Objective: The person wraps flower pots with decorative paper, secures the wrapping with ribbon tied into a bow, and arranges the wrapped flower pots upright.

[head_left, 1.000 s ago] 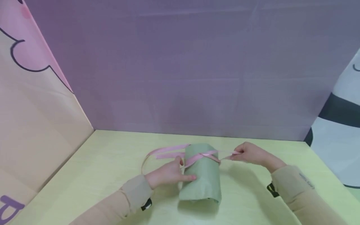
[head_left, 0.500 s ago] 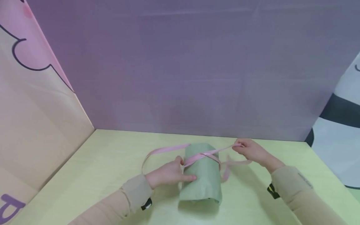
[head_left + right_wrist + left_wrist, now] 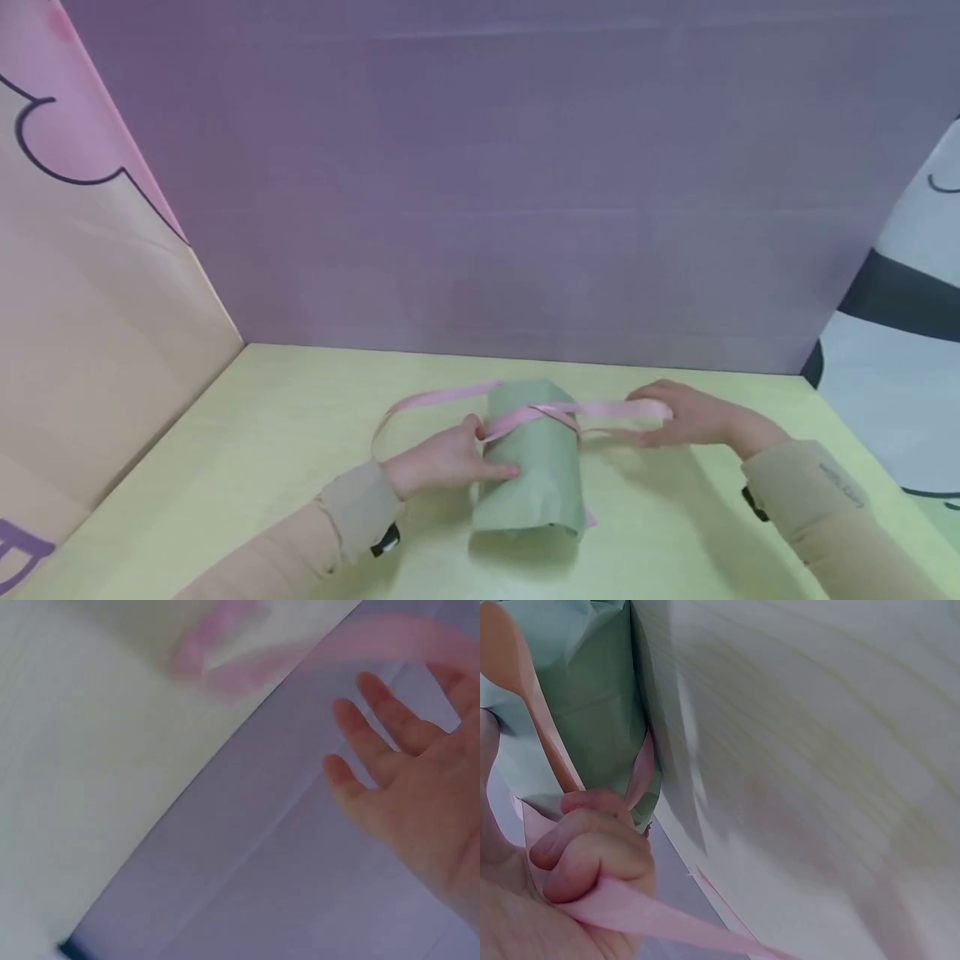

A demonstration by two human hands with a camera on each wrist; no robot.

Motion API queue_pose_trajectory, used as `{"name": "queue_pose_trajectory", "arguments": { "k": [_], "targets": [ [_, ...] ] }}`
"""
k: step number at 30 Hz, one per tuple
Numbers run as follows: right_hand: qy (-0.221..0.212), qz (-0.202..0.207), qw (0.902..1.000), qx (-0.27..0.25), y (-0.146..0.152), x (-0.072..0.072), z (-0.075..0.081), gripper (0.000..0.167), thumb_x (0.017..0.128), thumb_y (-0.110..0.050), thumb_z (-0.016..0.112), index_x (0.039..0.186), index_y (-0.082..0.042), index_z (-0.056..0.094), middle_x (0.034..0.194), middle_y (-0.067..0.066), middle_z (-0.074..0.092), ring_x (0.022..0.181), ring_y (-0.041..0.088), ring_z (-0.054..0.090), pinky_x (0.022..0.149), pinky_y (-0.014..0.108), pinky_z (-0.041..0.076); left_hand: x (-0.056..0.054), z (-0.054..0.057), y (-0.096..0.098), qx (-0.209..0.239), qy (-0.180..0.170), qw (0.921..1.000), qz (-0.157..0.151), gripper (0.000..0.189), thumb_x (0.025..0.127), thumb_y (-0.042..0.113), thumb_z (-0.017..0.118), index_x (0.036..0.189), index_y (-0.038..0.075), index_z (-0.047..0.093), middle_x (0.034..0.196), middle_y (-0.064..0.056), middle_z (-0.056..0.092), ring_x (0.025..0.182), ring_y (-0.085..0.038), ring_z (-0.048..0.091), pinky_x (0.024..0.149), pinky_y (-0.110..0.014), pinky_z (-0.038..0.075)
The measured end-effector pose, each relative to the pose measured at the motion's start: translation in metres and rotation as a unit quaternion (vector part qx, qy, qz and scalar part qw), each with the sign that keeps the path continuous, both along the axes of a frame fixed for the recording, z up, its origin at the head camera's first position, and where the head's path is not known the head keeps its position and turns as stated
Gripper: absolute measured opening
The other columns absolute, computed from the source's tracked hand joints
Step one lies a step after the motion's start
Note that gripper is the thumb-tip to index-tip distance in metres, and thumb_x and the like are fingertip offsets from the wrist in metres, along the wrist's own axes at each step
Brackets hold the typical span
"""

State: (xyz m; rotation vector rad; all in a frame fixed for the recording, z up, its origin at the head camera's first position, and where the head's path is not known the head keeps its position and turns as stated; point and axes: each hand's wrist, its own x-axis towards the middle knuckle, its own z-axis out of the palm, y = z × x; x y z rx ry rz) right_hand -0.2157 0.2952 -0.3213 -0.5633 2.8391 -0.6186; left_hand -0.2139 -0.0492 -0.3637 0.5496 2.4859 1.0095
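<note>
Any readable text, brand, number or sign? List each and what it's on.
Nothing legible.
Right cuff: dark marking, too small and blurred to read.
Left wall: purple shape cut off at the frame edge; can't tell if it's a letter.
Parcel, ribbon: none seen.

Purple backdrop (image 3: 480,183) is seen top ctr., pink/beige printed panel (image 3: 112,267) at L, b/w print (image 3: 907,296) at R edge. Lower ctr. is filled by pale-yellow tabletop (image 3: 300,400).

I'm picking up a plain green bundle (image 3: 528,496), pink ribbon (image 3: 615,408), orange-brown spoon (image 3: 541,724), beige sleeves (image 3: 360,508), pale yellow table (image 3: 300,417), purple far wall (image 3: 480,183), dark-outlined pink-and-cream left wall (image 3: 90,275), black-banded white right wall (image 3: 903,392).
</note>
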Motion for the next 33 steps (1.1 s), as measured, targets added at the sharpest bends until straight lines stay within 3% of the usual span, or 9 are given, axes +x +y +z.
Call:
{"name": "queue_pose_trajectory", "arguments": {
  "k": [3, 6, 8, 13, 19, 22, 26, 29, 33],
  "targets": [
    [-0.006, 0.031, 0.9982, -0.051, -0.031, -0.001, -0.002, 0.052, 0.087, -0.030, 0.067, 0.129, -0.003, 0.050, 0.119, 0.018, 0.059, 0.108, 0.035, 0.057, 0.090, 0.054, 0.046, -0.001, -0.002, -0.001, 0.008, -0.004, 0.9999, 0.005, 0.080, 0.076, 0.050, 0.074, 0.125, -0.004, 0.043, 0.108, -0.015, 0.061, 0.097, -0.023, 0.059, 0.087, -0.043, 0.050],
    [-0.029, 0.025, 0.9964, -0.076, -0.053, -0.004, -0.003, 0.036, 0.090, -0.019, 0.063, 0.121, -0.005, 0.053, 0.101, 0.012, 0.064, 0.089, 0.023, 0.062, 0.078, 0.042, 0.052, -0.003, -0.002, -0.001, 0.009, -0.002, 1.0000, 0.000, 0.079, 0.077, 0.051, 0.073, 0.125, -0.004, 0.043, 0.105, -0.013, 0.061, 0.094, -0.021, 0.058, 0.085, -0.041, 0.050],
    [-0.029, 0.013, 0.9981, -0.053, -0.061, -0.005, -0.008, 0.033, 0.086, -0.013, 0.066, 0.115, -0.003, 0.055, 0.093, 0.010, 0.063, 0.079, 0.018, 0.060, 0.071, 0.037, 0.051, -0.003, -0.002, 0.000, 0.008, -0.001, 1.0000, -0.004, 0.076, 0.077, 0.051, 0.072, 0.122, -0.003, 0.044, 0.100, -0.011, 0.061, 0.091, -0.020, 0.058, 0.083, -0.040, 0.050],
    [0.024, 0.012, 0.9984, 0.051, -0.067, -0.011, -0.033, 0.038, 0.081, -0.009, 0.071, 0.116, 0.000, 0.060, 0.092, 0.007, 0.058, 0.078, 0.016, 0.053, 0.072, 0.034, 0.049, -0.001, -0.003, 0.000, 0.007, -0.003, 0.9999, -0.007, 0.076, 0.077, 0.051, 0.072, 0.123, -0.003, 0.044, 0.103, -0.012, 0.061, 0.094, -0.022, 0.059, 0.083, -0.041, 0.051],
    [0.050, 0.040, 0.9969, 0.046, -0.061, -0.018, -0.045, 0.004, 0.083, -0.006, 0.066, 0.085, -0.005, 0.070, 0.080, 0.000, 0.057, 0.075, 0.013, 0.051, 0.073, 0.032, 0.048, 0.000, -0.004, 0.001, 0.010, 0.001, 0.9999, -0.012, 0.083, 0.078, 0.049, 0.073, 0.130, -0.007, 0.040, 0.115, -0.018, 0.060, 0.103, -0.027, 0.059, 0.088, -0.044, 0.050],
    [0.040, 0.041, 0.9965, 0.061, -0.051, -0.018, -0.039, 0.005, 0.083, -0.004, 0.063, 0.079, -0.006, 0.064, 0.077, -0.001, 0.059, 0.072, 0.013, 0.052, 0.070, 0.033, 0.048, 0.000, -0.005, 0.002, 0.005, 0.006, 0.9998, -0.018, 0.085, 0.078, 0.050, 0.072, 0.131, -0.008, 0.038, 0.114, -0.018, 0.060, 0.101, -0.025, 0.059, 0.087, -0.042, 0.050],
    [-0.008, 0.023, 0.9969, 0.075, -0.034, -0.018, -0.028, 0.008, 0.084, -0.002, 0.060, 0.079, -0.007, 0.058, 0.072, 0.000, 0.056, 0.066, 0.013, 0.047, 0.062, 0.029, 0.043, -0.001, -0.005, 0.004, 0.008, 0.001, 0.9998, -0.019, 0.089, 0.078, 0.050, 0.072, 0.135, -0.008, 0.035, 0.115, -0.018, 0.060, 0.100, -0.024, 0.059, 0.087, -0.042, 0.050],
    [-0.036, 0.002, 0.9967, 0.073, -0.020, -0.017, -0.022, 0.009, 0.087, -0.010, 0.063, 0.081, -0.009, 0.056, 0.071, -0.001, 0.052, 0.064, 0.013, 0.046, 0.059, 0.028, 0.040, 0.000, -0.004, 0.005, 0.014, -0.006, 0.9998, -0.015, 0.090, 0.077, 0.050, 0.073, 0.135, -0.008, 0.035, 0.117, -0.018, 0.059, 0.102, -0.026, 0.059, 0.088, -0.043, 0.050],
    [-0.015, 0.001, 0.9948, 0.101, 0.004, -0.021, -0.018, 0.015, 0.086, -0.019, 0.066, 0.078, -0.011, 0.057, 0.072, -0.002, 0.054, 0.066, 0.013, 0.046, 0.061, 0.030, 0.040, 0.001, -0.003, 0.006, 0.015, -0.008, 0.9998, -0.012, 0.090, 0.077, 0.049, 0.073, 0.136, -0.007, 0.034, 0.120, -0.019, 0.058, 0.106, -0.029, 0.059, 0.090, -0.045, 0.050]
  ]
}}
